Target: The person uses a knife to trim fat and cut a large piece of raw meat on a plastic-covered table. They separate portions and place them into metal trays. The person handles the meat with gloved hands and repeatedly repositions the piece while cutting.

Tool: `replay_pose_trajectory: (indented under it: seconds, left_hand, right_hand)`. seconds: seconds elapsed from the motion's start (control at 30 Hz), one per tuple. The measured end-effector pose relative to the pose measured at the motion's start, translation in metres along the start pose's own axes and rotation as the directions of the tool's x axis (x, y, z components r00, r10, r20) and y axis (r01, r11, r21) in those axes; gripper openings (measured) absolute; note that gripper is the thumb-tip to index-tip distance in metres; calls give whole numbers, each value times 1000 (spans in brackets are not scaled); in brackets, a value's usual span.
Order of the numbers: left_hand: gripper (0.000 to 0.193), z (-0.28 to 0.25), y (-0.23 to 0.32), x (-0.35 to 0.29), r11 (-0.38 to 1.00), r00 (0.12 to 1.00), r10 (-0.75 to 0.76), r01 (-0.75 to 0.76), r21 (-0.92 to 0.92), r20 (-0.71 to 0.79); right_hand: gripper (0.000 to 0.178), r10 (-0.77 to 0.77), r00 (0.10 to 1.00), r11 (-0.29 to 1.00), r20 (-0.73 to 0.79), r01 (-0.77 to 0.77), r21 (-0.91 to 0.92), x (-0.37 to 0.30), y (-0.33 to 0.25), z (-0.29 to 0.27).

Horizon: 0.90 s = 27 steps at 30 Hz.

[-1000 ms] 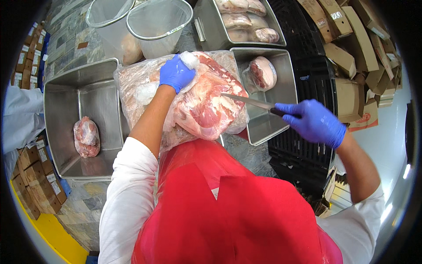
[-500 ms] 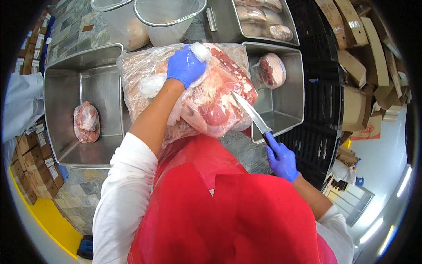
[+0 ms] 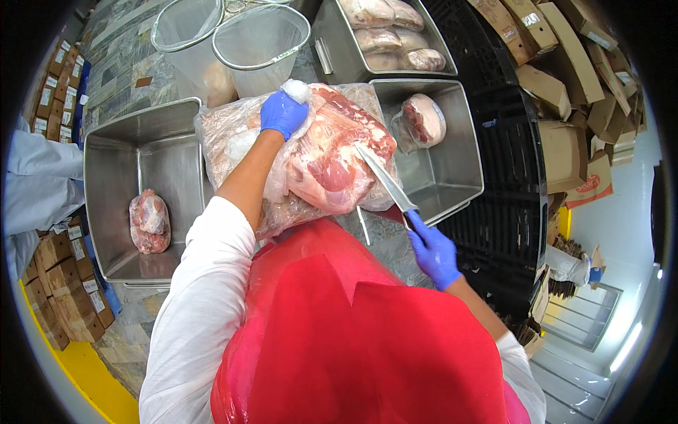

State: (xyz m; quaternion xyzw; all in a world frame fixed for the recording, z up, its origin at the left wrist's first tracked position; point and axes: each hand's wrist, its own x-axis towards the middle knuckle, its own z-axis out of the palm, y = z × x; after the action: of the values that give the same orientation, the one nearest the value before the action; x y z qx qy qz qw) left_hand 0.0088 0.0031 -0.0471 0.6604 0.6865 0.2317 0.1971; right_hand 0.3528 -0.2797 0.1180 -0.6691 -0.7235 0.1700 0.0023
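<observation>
A large cut of raw meat [image 3: 332, 173] lies in front of me on a block covered with clear plastic film [image 3: 222, 127]. My left hand [image 3: 284, 115], in a blue glove, is closed on bunched plastic film at the meat's far left edge. In my blue-gloved right hand [image 3: 434, 254] is a long knife [image 3: 388, 180], gripped by its dark handle. Its blade slants up and left, and the tip meets the meat's surface near the middle right. Whether the tip has gone in, I cannot tell.
Left stands a deep steel tub [image 3: 113, 191] with one piece of meat [image 3: 150, 220]. A right-hand steel tub [image 3: 452, 169] holds a wrapped piece [image 3: 424, 120]. Behind are a steel tub [image 3: 325, 42] of several wrapped pieces and clear bins [image 3: 261, 78]. Black crates [image 3: 501, 177] stand right; a white-clothed person [image 3: 42, 177] is left.
The view has shifted, so the scene sits a little lower and further left. Both hands keep their grips, and the knife tip stays at about the same place on the meat.
</observation>
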Motion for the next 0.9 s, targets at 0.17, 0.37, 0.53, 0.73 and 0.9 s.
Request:
replay_pose_trajectory:
  seconds: [0.17, 0.37, 0.53, 0.73, 0.9]
  left_hand:
    - [36, -8, 10, -2, 999, 999, 26, -25, -27, 36]
    - [36, -28, -10, 1, 991, 970, 132, -130, -20, 205]
    - [37, -11, -24, -9, 996, 990, 66, -57, -72, 127]
    - [40, -8, -12, -5, 992, 992, 21, -6, -126, 121]
    - [40, -25, -8, -5, 996, 996, 3, 6, -93, 90]
  right_hand:
    - [44, -84, 988, 995, 134, 89, -33, 14, -35, -110]
    - [35, -97, 889, 943, 448, 226, -244, 107, -83, -186]
    - [35, -87, 807, 939, 585, 262, -222, 154, -103, -194]
    - [49, -143, 964, 990, 222, 137, 41, 42, -2, -72]
    - [53, -190, 982, 981, -8, 190, 51, 11, 36, 26]
